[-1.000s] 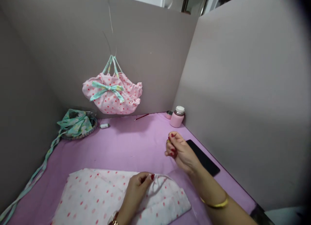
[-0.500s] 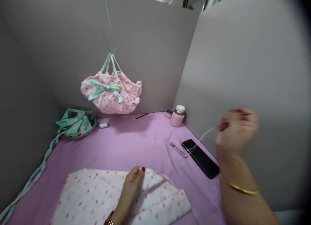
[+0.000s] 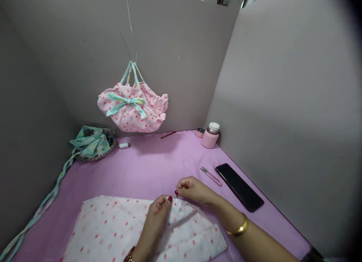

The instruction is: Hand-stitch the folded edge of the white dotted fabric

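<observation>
White cloth with red and pink dots (image 3: 113, 226) lies across the near part of the purple-covered table. My left hand (image 3: 158, 213) pinches its upper edge between thumb and fingers. Just to the right, at the same edge, my right hand (image 3: 190, 189) is closed in a pinch, its fingertips nearly touching those of the left. Whatever sits between the right fingertips is too small to make out. Pink thread snips (image 3: 211, 176) rest beyond the right hand, beside a black phone (image 3: 240, 186).
A pink dotted bag with green bows (image 3: 132, 109) hangs at the grey back panel. A basket (image 3: 106, 153) of green fabric (image 3: 92, 143), a white spool (image 3: 124, 145), a red pencil (image 3: 167, 135), a pink jar (image 3: 210, 137) and a small tin (image 3: 200, 132) stand farther back.
My right hand has come down and left from its raised place beside the right panel to the cloth's edge. The left hand keeps its pinch on the cloth.
</observation>
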A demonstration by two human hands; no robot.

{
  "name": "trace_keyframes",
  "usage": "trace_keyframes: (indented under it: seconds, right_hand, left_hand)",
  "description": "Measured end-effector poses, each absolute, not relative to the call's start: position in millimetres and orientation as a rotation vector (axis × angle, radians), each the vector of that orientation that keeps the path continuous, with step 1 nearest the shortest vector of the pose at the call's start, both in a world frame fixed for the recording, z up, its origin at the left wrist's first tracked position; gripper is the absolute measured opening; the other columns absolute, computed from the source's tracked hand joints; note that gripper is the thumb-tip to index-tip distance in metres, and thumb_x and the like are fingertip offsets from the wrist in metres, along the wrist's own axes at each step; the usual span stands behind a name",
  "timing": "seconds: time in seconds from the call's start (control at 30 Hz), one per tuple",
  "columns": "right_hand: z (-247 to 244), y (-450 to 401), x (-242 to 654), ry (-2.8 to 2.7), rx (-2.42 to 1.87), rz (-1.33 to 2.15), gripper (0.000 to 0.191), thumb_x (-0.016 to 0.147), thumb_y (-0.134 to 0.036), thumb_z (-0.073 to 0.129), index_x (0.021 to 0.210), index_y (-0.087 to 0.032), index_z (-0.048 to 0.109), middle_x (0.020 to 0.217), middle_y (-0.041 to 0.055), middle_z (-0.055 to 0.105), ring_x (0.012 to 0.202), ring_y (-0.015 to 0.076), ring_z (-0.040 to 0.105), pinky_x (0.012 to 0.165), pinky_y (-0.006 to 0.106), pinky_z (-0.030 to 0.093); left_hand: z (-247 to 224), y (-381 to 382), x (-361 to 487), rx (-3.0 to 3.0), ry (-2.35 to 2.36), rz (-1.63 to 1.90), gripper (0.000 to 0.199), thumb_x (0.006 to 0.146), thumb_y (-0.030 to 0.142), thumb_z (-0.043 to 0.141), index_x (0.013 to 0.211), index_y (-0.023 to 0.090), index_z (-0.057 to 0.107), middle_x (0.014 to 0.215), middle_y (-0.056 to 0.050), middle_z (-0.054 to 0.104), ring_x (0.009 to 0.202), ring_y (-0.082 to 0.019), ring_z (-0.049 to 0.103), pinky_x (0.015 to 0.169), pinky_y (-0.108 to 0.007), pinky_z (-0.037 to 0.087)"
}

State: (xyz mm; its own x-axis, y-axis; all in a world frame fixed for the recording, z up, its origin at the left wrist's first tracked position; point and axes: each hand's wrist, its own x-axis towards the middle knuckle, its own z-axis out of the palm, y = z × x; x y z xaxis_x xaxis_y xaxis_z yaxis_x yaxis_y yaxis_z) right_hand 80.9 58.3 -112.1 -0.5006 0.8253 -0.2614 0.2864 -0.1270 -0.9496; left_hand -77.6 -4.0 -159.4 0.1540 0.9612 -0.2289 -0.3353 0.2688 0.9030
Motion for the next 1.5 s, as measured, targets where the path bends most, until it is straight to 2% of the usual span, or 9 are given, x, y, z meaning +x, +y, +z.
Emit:
trace_keyframes:
  seconds: [0.2,0.3,0.4,0.5,0.57,0.73,1.03,1.3,1.5]
  right_hand:
    - [-103,66,87,-1.592,-1.228,1.659,0.02,0.072,-0.03,0.062,0.066,-0.014,0.052,0.056,-0.0052,0.044,0.048,0.0054,0.03,0.045,0.02,0.021]
    - [-105,66,88,-1.576,-1.207,1.713,0.02,0.073,-0.032,0.063,0.073,-0.014,0.055,0.055,-0.0065,0.041,0.046,0.0049,0.028,0.044,0.02,0.019]
    - [-113,63,84,-1.581,-1.162,1.846,0.028,0.071,-0.038,0.065,0.084,-0.014,0.059,0.054,-0.0072,0.042,0.044,0.0046,0.03,0.044,0.019,0.022]
    - [-122,60,80,-1.576,-1.148,1.953,0.034,0.065,-0.045,0.069,0.073,-0.013,0.059,0.052,-0.0052,0.046,0.044,0.0055,0.036,0.044,0.019,0.027]
    - [-124,62,79,-1.567,-1.164,1.943,0.034,0.064,-0.045,0.069,0.063,-0.013,0.056,0.05,-0.0046,0.046,0.042,0.0054,0.035,0.042,0.02,0.025]
    - [-112,71,83,-1.523,-1.206,1.734,0.028,0.068,-0.039,0.066,0.059,-0.014,0.056,0.043,-0.0084,0.035,0.038,0.0041,0.022,0.039,0.021,0.015]
    - [-101,97,110,-1.215,-1.248,1.296,0.027,0.068,-0.042,0.06,0.062,-0.018,0.049,0.045,-0.0095,0.03,0.04,0.0055,0.02,0.04,0.021,0.013]
    - [-92,109,140,-1.006,-1.236,1.08,0.025,0.066,-0.038,0.063,0.064,-0.019,0.048,0.044,-0.0112,0.026,0.038,0.0043,0.017,0.036,0.019,0.011]
    - [-97,120,158,-0.923,-1.231,0.929,0.023,0.063,-0.036,0.064,0.062,-0.019,0.048,0.044,-0.0107,0.028,0.036,0.0044,0.02,0.034,0.019,0.014]
  left_hand:
    - [-163,-5,-77,0.792,0.991,1.083,0.023,0.081,0.037,0.058,0.071,0.017,0.054,0.064,0.001,0.052,0.058,-0.01,0.043,0.056,-0.019,0.034]
    - [-162,-5,-77,0.786,0.988,1.082,0.023,0.081,0.037,0.059,0.07,0.017,0.054,0.064,0.001,0.052,0.059,-0.011,0.043,0.057,-0.019,0.035]
    - [-161,-4,-77,0.784,0.975,1.085,0.022,0.079,0.037,0.06,0.071,0.017,0.055,0.065,0.001,0.052,0.061,-0.011,0.044,0.059,-0.019,0.036]
    - [-162,-4,-77,0.784,0.965,1.082,0.023,0.078,0.037,0.061,0.072,0.016,0.056,0.067,0.0,0.053,0.063,-0.011,0.045,0.061,-0.019,0.037]
    - [-163,-4,-78,0.781,0.971,1.079,0.023,0.078,0.037,0.062,0.071,0.016,0.056,0.067,0.0,0.053,0.062,-0.011,0.045,0.06,-0.019,0.037]
    - [-165,-4,-78,0.764,0.998,1.056,0.025,0.077,0.039,0.062,0.069,0.017,0.054,0.063,0.001,0.053,0.056,-0.01,0.044,0.054,-0.02,0.036]
    - [-167,-2,-78,0.75,1.02,1.031,0.03,0.073,0.045,0.064,0.069,0.017,0.055,0.061,0.0,0.056,0.052,-0.012,0.049,0.052,-0.021,0.037]
    - [-166,-3,-78,0.76,1.016,1.022,0.03,0.073,0.045,0.064,0.07,0.017,0.055,0.06,0.0,0.057,0.052,-0.011,0.049,0.051,-0.021,0.037]
    - [-168,-4,-79,0.774,1.02,1.022,0.03,0.073,0.045,0.064,0.069,0.017,0.055,0.06,0.0,0.056,0.051,-0.011,0.047,0.051,-0.021,0.036]
